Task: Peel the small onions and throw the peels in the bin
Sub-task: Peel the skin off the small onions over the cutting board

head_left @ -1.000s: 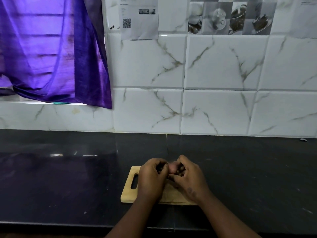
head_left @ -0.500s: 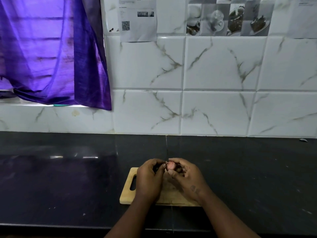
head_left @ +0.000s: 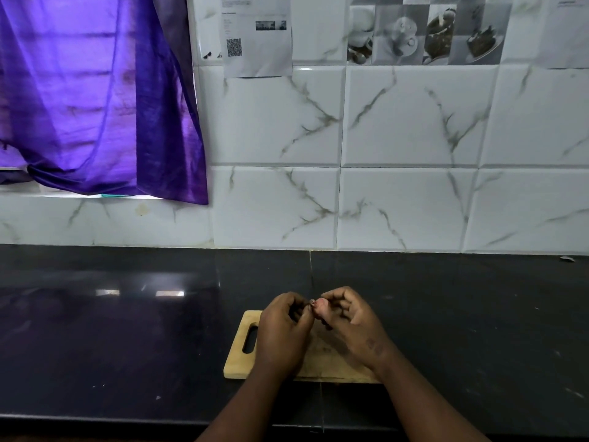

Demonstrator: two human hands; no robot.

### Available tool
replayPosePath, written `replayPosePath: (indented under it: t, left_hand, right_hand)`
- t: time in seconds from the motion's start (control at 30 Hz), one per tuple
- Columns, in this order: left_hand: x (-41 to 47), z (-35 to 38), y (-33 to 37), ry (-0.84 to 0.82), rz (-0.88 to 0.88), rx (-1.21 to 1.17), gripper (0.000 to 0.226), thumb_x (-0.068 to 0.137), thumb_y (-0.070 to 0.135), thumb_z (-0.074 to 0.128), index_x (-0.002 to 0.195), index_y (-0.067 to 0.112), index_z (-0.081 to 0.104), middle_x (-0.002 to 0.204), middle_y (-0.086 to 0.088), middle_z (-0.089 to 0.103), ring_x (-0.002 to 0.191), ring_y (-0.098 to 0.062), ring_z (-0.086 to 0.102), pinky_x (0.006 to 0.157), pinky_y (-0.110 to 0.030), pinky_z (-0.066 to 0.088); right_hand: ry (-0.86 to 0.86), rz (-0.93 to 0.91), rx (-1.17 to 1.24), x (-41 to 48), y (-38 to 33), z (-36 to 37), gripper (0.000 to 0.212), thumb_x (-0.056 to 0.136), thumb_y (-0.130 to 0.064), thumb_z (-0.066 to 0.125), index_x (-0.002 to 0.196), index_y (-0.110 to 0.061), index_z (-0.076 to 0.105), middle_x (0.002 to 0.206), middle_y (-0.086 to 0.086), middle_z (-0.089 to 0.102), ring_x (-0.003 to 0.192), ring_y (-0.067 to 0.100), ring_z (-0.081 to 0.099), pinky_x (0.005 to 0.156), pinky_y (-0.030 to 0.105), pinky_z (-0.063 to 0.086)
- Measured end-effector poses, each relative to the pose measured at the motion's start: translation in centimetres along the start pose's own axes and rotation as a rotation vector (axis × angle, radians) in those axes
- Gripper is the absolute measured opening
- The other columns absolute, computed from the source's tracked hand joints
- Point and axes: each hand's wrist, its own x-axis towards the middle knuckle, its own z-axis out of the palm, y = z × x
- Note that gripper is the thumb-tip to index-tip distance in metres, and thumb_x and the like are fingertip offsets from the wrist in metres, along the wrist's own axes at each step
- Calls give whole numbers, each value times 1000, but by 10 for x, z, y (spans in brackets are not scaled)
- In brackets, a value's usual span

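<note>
Head view: the small rectangular wooden cutting board point(head_left: 237, 362) lies near the black stone bench's point(head_left: 111, 346) front edge, with bare bench on both sides. Above it, the right hand point(head_left: 353, 323) pinches a small pinkish onion point(head_left: 319, 305); the left hand's point(head_left: 282, 330) fingers point(head_left: 306, 312) pick at its tip.

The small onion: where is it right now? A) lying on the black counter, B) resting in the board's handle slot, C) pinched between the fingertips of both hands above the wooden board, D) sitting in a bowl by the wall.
C: the small onion is held between the left hand and right hand, raised above the wooden cutting board.
</note>
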Motion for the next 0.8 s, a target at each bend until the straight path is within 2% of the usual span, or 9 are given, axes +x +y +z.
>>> replayPosePath:
  t: [0.07,0.13,0.23,0.3,0.43,0.5,0.57,0.67,0.8]
  left_hand:
    - [0,-1,0,-9,0,4,8,94,22,73,93,29,71,87,9,69,80,-5,65,66,-18,52]
    - [1,-1,-1,-22,-1,2,8,94,22,72,93,29,71,87,8,69,79,-5,64,65,-17,50]
    - [1,-1,0,-30,-10,-31,8,95,21,71,93,29,70,88,6,68,79,-7,64,65,-19,51]
    - [1,-1,1,-25,-11,-50,8,95,22,70,91,29,69,86,5,68,78,-9,64,65,-24,53]
    - [1,-1,2,-46,9,-49,9,99,23,65,93,31,68,89,8,69,83,-6,64,69,-24,55]
    - [0,-2,5,-66,17,-90,6,99,28,67,99,33,69,94,11,71,88,-2,66,72,-20,56]
    - [0,-3,5,-69,43,-79,8,96,27,72,102,32,71,95,12,72,90,0,67,73,-17,56]
    - [0,-3,2,-56,54,-62,13,95,18,74,95,31,74,90,12,73,89,0,67,72,-15,55]
    - [0,-4,1,-40,37,-78,14,93,15,74,88,28,74,84,9,73,83,-4,68,69,-20,57]
  right_hand:
    - [-9,-14,-41,0,1,-1,30,87,-15,83,112,-14,67,108,7,77,99,21,73,84,31,61]
    - [-1,-23,-50,1,2,-2,27,88,-16,82,112,-14,70,107,6,78,100,21,74,86,32,61]
    - [-8,-9,-22,2,3,-2,17,96,-18,72,113,-19,74,105,2,80,95,12,75,78,24,61]
    - [-17,9,0,2,2,-1,18,101,-15,65,115,-21,75,103,-2,81,85,4,72,72,19,58]
    - [-24,35,-19,2,3,-2,23,104,-16,60,122,-23,71,108,-1,79,85,6,71,72,21,58]
    - [-27,36,-8,1,1,-3,21,104,-16,59,122,-22,69,112,0,77,92,8,73,75,22,59]
    - [-24,34,20,1,1,-2,19,104,-15,59,121,-19,65,116,4,76,102,18,74,77,24,60]
    - [-18,33,47,1,1,-1,18,100,-16,66,118,-16,66,114,9,76,106,26,73,80,25,61]
    - [-41,16,-9,0,2,-2,39,84,-4,84,116,-17,67,111,9,76,98,21,73,79,26,61]
